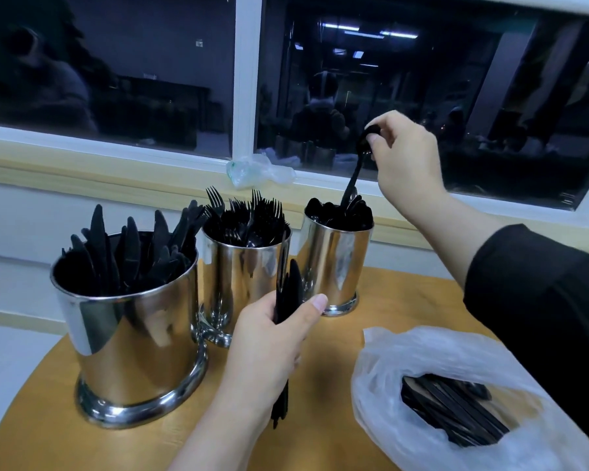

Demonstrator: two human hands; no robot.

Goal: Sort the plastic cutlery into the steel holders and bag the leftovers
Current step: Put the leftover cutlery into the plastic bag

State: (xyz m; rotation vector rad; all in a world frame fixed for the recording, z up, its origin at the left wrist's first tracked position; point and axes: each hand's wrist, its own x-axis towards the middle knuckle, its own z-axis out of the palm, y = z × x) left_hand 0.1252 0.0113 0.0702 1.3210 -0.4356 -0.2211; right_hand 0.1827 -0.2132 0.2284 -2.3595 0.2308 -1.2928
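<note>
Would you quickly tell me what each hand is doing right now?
Left hand: grips a bundle of black cutlery.
Right hand: pinches a black spoon over the spoon holder.

No readable text, label or number anywhere.

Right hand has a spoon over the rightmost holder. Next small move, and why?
Probably lower the spoon a little further and let go. The right hand pinches its bowl end, and the handle tip already sits among the spoons in the right steel holder. The left hand grips a bundle of cutlery not yet sorted.
</note>
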